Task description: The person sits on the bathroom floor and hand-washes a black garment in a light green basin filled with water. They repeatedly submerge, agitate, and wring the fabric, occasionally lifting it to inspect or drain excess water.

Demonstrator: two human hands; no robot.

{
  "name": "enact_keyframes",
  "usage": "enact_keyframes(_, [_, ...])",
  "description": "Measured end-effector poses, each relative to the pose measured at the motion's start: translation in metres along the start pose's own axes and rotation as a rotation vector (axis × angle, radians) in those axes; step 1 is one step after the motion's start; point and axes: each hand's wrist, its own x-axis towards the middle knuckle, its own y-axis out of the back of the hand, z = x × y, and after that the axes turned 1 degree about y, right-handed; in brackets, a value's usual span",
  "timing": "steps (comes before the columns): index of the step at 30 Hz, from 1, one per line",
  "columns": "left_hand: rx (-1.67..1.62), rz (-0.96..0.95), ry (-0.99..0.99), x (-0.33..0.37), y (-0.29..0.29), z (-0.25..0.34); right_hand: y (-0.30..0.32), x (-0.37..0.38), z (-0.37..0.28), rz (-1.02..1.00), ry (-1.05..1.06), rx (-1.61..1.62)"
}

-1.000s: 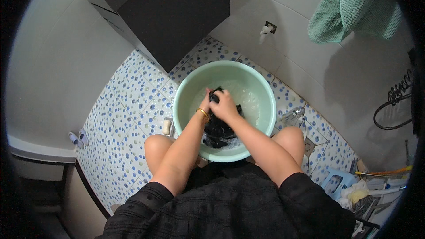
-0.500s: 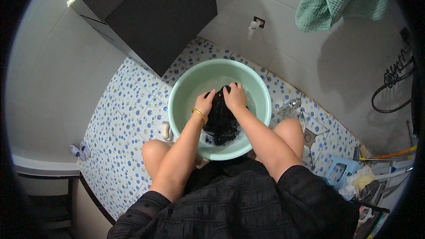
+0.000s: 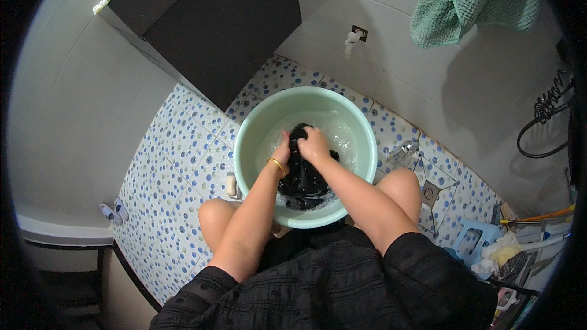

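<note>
Between my knees a pale green basin [image 3: 243, 146] holds shallow, sudsy water and a wet black garment [image 3: 304, 174]. My left hand [image 3: 282, 148], with a gold bangle on the wrist, is closed along the garment's left edge. From the other side, my right hand [image 3: 313, 145] grips the upper end of the same cloth, its fingers curled over it. Both hands are inside the basin, close together. The lower folds of the garment lie in the suds, and its underside is hidden.
A soap bar [image 3: 230, 184] sits on the dotted tile floor left of the basin. On the right are a metal tap [image 3: 404, 151], a floor drain [image 3: 430, 194] and a blue plastic stool [image 3: 477, 241]. A dark cabinet [image 3: 214, 24] stands behind; a green towel [image 3: 449, 6] hangs at upper right.
My hands have drawn closer together, the right one shifting left over the cloth. The garment's top is bunched narrower, and more of the sudsy water shows to its right.
</note>
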Motion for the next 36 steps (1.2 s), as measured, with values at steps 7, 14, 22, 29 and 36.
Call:
enact_keyframes(7, [-0.514, -0.188, -0.034, 0.0, 0.006, 0.003, 0.035, -0.077, -0.084, 0.107, 0.593, -0.027])
enact_keyframes(14, [-0.307, 0.096, -0.128, -0.056, -0.053, 0.047, 0.035, -0.005, -0.036, 0.324, 0.128, -0.012])
enact_keyframes(22, [-0.135, 0.188, -0.2, -0.064, -0.048, 0.054, 0.052, -0.023, -0.059, 0.206, 0.198, -0.006])
enact_keyframes(29, [0.237, 0.307, -0.514, -0.093, -0.013, 0.092, 0.106, -0.011, -0.039, 0.061, -0.012, 0.663])
enact_keyframes(36, [0.834, 0.436, -1.017, -0.113, 0.016, 0.096, 0.157, -0.028, -0.04, 0.083, 0.353, -0.074])
